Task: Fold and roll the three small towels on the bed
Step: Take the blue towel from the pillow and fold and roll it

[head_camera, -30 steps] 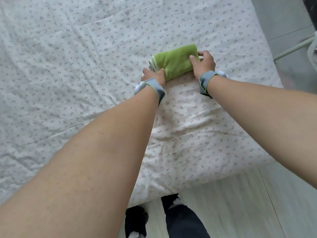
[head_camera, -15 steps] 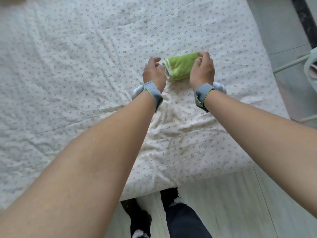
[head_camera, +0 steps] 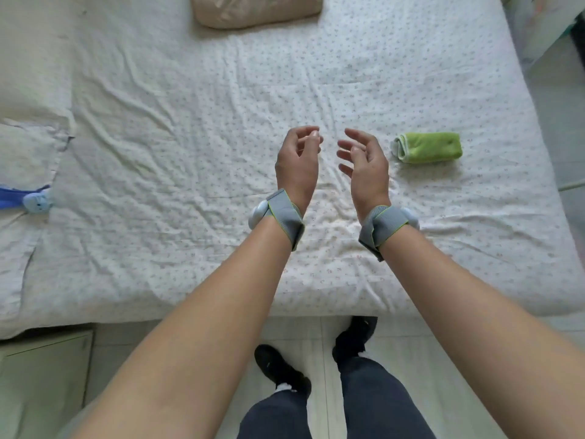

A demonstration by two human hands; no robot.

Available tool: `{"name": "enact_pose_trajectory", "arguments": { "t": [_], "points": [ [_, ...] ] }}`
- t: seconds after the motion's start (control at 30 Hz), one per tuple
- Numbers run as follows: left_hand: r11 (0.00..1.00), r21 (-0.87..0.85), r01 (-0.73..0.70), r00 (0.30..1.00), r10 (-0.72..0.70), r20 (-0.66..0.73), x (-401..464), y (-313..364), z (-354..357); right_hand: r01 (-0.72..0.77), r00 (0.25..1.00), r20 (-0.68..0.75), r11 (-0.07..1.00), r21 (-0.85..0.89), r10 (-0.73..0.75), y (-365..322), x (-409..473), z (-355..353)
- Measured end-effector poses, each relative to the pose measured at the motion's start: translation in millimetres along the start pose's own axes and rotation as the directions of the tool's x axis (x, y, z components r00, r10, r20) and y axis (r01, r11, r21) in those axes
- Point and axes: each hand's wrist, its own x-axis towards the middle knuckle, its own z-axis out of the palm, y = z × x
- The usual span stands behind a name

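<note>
Rolled green towel [head_camera: 428, 147] lying on the bed [head_camera: 190, 153], near its right edge. Left hand [head_camera: 297, 160] and right hand [head_camera: 364, 161] raised left of towel, fingers loosely spread, empty. Wide bare sheet further left.

The pillow [head_camera: 256, 9] is cut off by the top edge. A blue thing [head_camera: 23, 201] at the left edge is only partly seen; what it is cannot be told. The forearms hide part of the bed [head_camera: 164, 172], and the legs [head_camera: 373, 400] run out at the bottom.
</note>
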Motion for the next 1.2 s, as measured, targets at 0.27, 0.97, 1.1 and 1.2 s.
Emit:
{"name": "enact_pose_trajectory", "arguments": {
  "t": [0.27,0.97,1.1,1.2],
  "points": [
    [0.992,-0.109,-0.069,0.983,0.049,-0.178,-56.6,68.4,-188.2,0.051,0.977,0.205,0.999,0.018,-0.054,-60.6,-116.5,139.5],
    [0.965,-0.051,-0.256,0.756,0.167,-0.633,-88.1,184.4,-394.4,0.177,0.700,0.694,0.983,0.058,-0.167,-197.7,-183.3,312.6],
    [0.960,-0.060,-0.272,0.722,0.162,-0.673,-82.7,197.4,-416.0,0.179,0.663,0.728,0.981,0.075,-0.177,-210.3,-181.5,342.9],
    [0.958,-0.050,-0.282,0.699,0.170,-0.694,-72.8,202.0,-447.5,0.153,0.645,0.750,0.986,0.063,-0.148,-212.4,-181.9,376.5]
  ]
}}
